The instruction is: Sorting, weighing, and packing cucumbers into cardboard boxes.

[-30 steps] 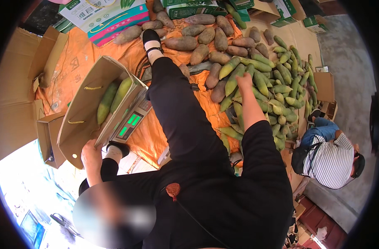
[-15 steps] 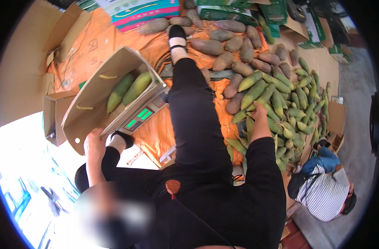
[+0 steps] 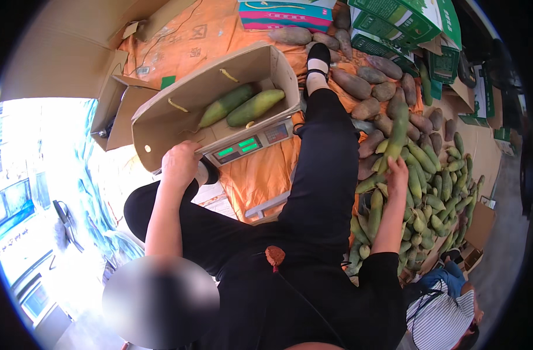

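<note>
With its fingers bent over the rim, my left hand [image 3: 181, 165] grips the near left corner of an open cardboard box [image 3: 154, 137]. Two green radishes, a paler one [image 3: 256, 108] and a darker one [image 3: 227, 105], lie side by side inside. The box rests on a weighing scale [image 3: 240, 148] with lit green displays. My right hand [image 3: 397, 176] holds a long green radish [image 3: 399, 129] by its lower end, raised over the heap of green radishes [image 3: 447, 186] at my right. The fingertips around it are partly hidden.
Reddish-brown radishes [image 3: 352, 84] lie on an orange sheet [image 3: 234, 189] beyond the heap. A blue-and-pink carton [image 3: 287, 17] and green cartons [image 3: 395, 20] stand at the back. My outstretched leg [image 3: 319, 157] separates box and heap. A person in a striped shirt [image 3: 441, 315] is at lower right.
My right hand has lifted a green radish out of the heap. My left hand stays on the box corner. The whole view has swung, so the box appears farther right and higher.
</note>
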`<state>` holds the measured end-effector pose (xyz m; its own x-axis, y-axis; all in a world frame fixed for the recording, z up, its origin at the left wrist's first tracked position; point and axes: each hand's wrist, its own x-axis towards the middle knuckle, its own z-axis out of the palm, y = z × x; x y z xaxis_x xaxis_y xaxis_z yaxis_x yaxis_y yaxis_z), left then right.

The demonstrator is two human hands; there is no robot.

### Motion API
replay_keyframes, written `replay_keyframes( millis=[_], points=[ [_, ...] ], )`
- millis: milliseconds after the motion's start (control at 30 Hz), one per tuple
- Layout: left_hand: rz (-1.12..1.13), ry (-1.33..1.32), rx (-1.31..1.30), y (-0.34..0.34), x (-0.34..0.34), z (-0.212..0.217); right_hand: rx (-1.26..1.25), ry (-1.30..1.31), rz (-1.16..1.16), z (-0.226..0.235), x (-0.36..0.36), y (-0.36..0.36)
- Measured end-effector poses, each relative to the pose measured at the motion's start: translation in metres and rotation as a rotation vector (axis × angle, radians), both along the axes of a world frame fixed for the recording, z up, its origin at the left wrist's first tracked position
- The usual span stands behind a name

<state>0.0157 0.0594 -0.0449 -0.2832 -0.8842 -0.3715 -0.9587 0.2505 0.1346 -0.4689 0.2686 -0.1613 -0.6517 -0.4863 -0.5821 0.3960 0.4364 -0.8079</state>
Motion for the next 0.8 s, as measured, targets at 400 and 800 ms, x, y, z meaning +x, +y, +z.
replay_keyframes(
  millis=[400,800],
  points=[
    [-0.085,-0.001,-0.045,0.000,0.006,-0.004,-0.453,0.643,1.278,0.167,0.142,-0.218],
    [-0.069,0.024,-0.004,-0.002,-0.007,-0.001,-0.237,0.699,1.419,0.107,0.293,-0.256]
  ],
)
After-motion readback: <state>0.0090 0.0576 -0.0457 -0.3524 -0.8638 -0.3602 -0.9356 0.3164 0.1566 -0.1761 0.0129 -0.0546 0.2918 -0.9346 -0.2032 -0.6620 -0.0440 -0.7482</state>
